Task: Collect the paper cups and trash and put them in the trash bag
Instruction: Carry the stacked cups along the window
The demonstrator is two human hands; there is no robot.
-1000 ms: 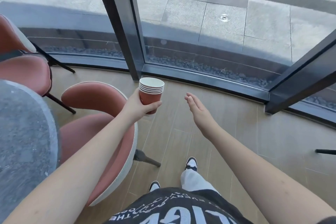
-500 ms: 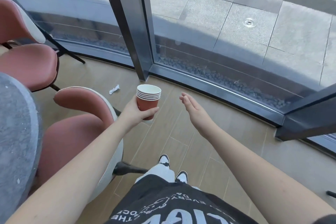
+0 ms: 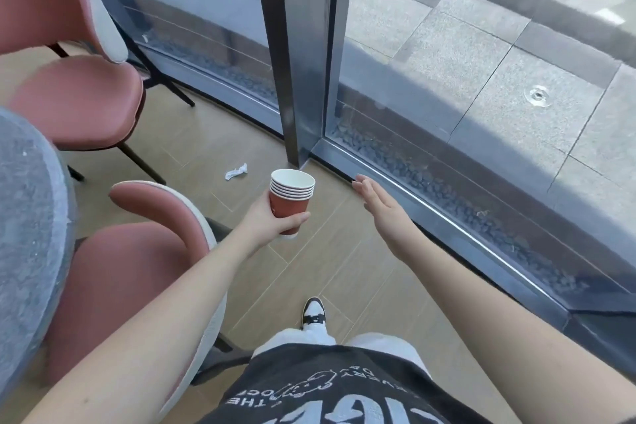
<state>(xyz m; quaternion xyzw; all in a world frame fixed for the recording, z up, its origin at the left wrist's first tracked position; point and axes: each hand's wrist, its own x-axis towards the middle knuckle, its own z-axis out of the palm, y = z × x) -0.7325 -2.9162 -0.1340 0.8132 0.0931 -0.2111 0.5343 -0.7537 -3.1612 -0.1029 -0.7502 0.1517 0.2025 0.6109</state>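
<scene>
The left hand (image 3: 272, 220) grips the cups (image 3: 291, 198), a nested stack held upright, fingers curled round the lowest one. The right hand (image 3: 385, 208) is bare, fingers straight and pressed together, at 3 o'clock from the stack. A crumpled scrap (image 3: 236, 171) lies on the floor (image 3: 344, 251) at 10 o'clock from the cups, near the chair (image 3: 144, 251). No trash bag is in view. Bending for the scrap could tip the stack, and the loosely nested upper cups might slide out; the chair may also crowd the reach.
</scene>
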